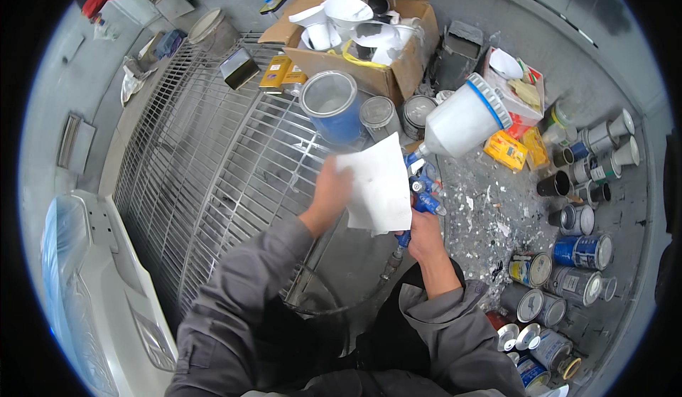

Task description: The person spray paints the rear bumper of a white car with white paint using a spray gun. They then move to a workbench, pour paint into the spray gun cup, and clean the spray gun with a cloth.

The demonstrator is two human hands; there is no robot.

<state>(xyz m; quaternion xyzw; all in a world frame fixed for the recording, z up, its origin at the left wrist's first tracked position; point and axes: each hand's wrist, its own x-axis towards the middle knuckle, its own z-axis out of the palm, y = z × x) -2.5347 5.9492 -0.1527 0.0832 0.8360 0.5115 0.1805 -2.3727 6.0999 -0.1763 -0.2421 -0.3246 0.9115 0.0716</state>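
Note:
My left hand (332, 192), slightly smeared by motion, grips the left edge of a white sheet of paper (380, 187); its fingertips are partly hidden. Just right of the paper, my right hand (426, 237) is wrapped round the handle of a blue spray gun (428, 199). The paper covers part of the gun. A translucent white paint cup (460, 123) with a blue collar is fitted to the gun and tilts up to the right. Below my right hand, a metal fitting and a hose (355, 306) run down from the handle.
A metal grate (234, 152) spans the left. Beyond it stand a blue bucket (331, 109), two grey cans and an overfull cardboard box (341, 66). Several paint cans (582, 251) line the right over a paint-spattered floor (476, 205). A white car panel (106, 283) is at lower left.

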